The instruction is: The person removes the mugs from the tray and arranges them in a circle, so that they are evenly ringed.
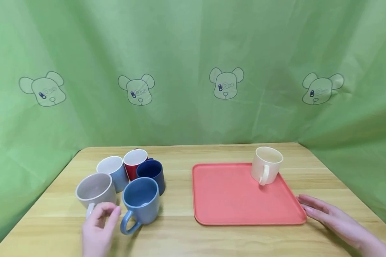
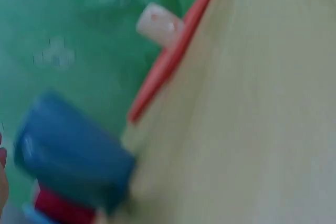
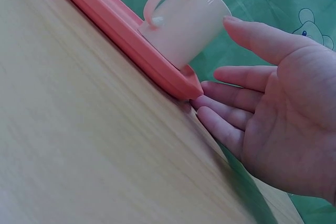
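Note:
In the head view my left hand is close in front of a grey mug, its loosely bent fingers overlapping that mug's handle and holding nothing that shows. Just right of it stands a blue mug, handle toward me; the left wrist view shows this mug blurred, with only a sliver of the hand at the left edge. My right hand has its fingers extended, the fingertips at the right edge of a red tray. A cream mug stands upright at the tray's back right corner.
Behind the grey and blue mugs cluster a light blue mug, a red mug with a white inside, and a navy mug. The wooden table backs onto a green curtain with bear-head prints.

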`<state>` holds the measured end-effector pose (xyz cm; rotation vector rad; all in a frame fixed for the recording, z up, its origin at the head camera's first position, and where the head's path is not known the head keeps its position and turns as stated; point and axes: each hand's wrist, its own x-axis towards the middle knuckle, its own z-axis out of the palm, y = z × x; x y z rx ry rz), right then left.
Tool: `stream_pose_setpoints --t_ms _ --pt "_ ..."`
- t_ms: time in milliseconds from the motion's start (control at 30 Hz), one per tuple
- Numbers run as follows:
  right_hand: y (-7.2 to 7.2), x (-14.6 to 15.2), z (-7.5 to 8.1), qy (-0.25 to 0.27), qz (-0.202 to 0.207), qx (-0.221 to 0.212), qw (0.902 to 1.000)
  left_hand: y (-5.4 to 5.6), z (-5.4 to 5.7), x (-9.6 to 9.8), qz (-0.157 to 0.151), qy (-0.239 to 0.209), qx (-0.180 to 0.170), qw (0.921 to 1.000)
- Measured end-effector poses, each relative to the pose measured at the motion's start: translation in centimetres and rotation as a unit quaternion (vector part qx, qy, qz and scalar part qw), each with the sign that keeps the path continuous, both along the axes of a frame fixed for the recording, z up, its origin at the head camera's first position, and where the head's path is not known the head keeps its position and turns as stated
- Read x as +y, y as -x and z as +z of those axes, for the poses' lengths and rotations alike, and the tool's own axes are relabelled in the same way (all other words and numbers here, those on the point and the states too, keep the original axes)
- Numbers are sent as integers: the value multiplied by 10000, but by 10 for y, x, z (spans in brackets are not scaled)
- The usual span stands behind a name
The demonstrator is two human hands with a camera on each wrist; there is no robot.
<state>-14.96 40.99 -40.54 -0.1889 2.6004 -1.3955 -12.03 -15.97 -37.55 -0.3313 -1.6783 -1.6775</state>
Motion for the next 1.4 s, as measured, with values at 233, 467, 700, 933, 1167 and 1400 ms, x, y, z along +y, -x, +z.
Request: stream_pose_setpoints --t_ms 233,467,700,933,1167,1400 --pt "1 0 2 12 -33 -123 9999 0 32 52 -913 1679 500 9803" --pt "1 0 2 164 76 -133 9997 20 45 103 -2151 1534 -731 9617" --pt "1 -1 4 238 61 -189 9995 43 48 154 -2915 1251 -1732 9324" --pt "0 -3 3 320 93 -103 9994 67 46 190 -3051 1206 -2294 9164" --pt "-2 -3 2 297 94 11 9995 96 40 217 -3563 711 -3029 8811" --pt "-1 -2 2 352 89 25 9993 119 30 249 -3507 566 -3317 8739"
